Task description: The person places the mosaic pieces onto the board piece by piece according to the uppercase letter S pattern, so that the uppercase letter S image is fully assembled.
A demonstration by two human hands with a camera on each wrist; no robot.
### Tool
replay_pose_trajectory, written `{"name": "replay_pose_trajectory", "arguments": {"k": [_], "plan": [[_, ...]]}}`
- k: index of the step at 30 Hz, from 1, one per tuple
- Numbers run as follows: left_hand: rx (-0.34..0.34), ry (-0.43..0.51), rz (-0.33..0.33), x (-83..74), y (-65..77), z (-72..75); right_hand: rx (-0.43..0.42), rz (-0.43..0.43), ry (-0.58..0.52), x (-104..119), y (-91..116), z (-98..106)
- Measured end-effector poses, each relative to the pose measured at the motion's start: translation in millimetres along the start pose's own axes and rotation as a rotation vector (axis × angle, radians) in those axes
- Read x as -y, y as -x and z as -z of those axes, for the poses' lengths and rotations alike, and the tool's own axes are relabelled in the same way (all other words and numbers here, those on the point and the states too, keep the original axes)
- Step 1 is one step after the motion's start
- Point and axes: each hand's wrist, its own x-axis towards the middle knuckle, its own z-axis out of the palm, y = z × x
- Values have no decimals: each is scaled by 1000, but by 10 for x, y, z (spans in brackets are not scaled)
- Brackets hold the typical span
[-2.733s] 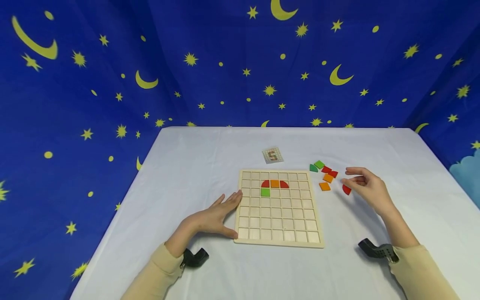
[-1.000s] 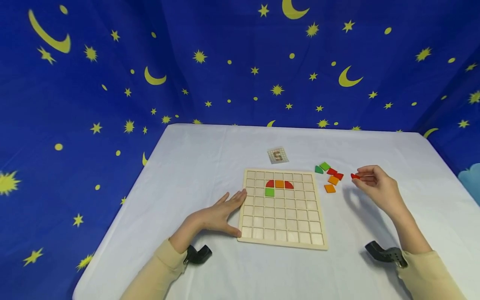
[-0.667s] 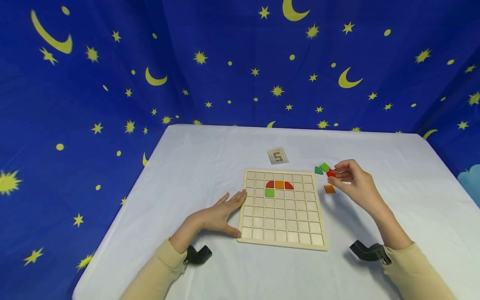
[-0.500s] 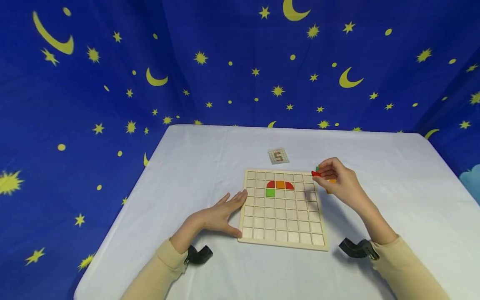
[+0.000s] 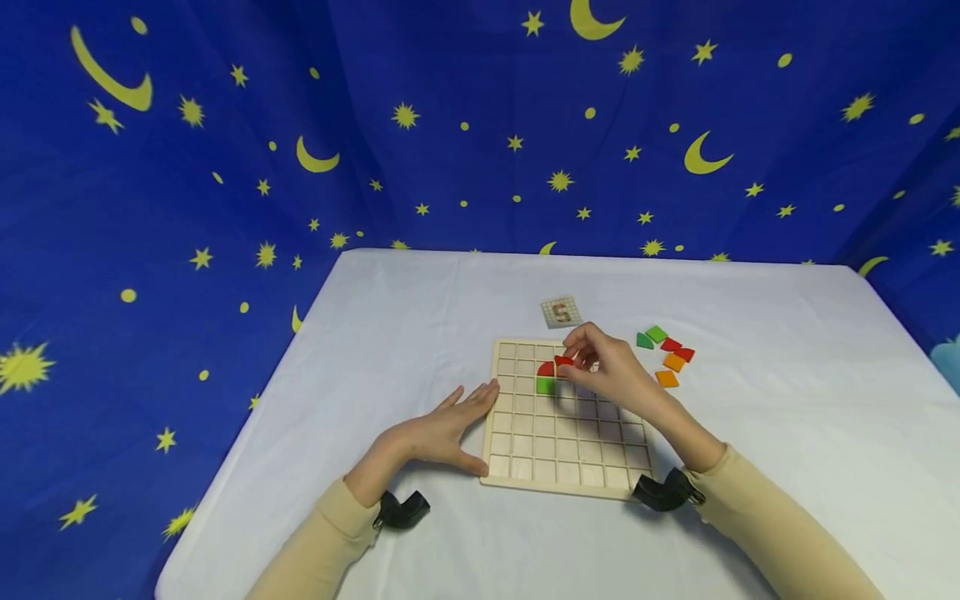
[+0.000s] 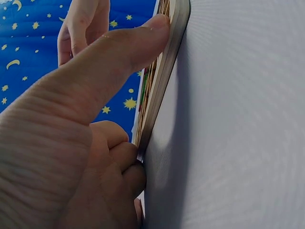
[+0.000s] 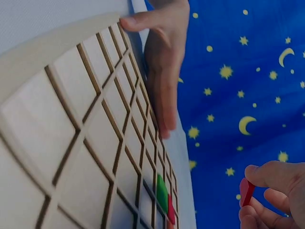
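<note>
A wooden grid board (image 5: 525, 450) lies on the white table. My left hand (image 5: 438, 432) rests along its left edge, with the fingertips at the upper side and the thumb at the lower corner; the left wrist view shows the thumb (image 6: 150, 36) on the rim. Over the board's upper part, my right hand (image 5: 611, 371) pinches a red quarter-round tile (image 7: 246, 192) between thumb and fingers, clear of the grid. A red tile (image 5: 546, 368) and a light green square tile (image 5: 545, 386) sit in cells below; the orange and second red tiles are mostly hidden by that hand.
Right of the board lie loose tiles: a dark green one (image 5: 645, 341), a light green square (image 5: 657, 333), two red ones (image 5: 671, 344) and two orange squares (image 5: 667, 379). Behind the board is a small pattern card (image 5: 561, 312). A starry blue curtain (image 5: 450, 167) surrounds the table.
My right hand picked up a red tile from the right of the pile and carried it left over the board. My left hand has stayed at the board's edge.
</note>
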Motion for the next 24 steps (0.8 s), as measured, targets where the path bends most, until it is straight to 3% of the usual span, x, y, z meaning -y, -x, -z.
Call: {"name": "replay_pose_trajectory", "arguments": {"k": [10,24], "plan": [[4,-15,-6,12,-7,0,35,-8,-24,23,18,-184],[7,-20,8,-13,-9,3,167,16,10,-90,102,-429]]}}
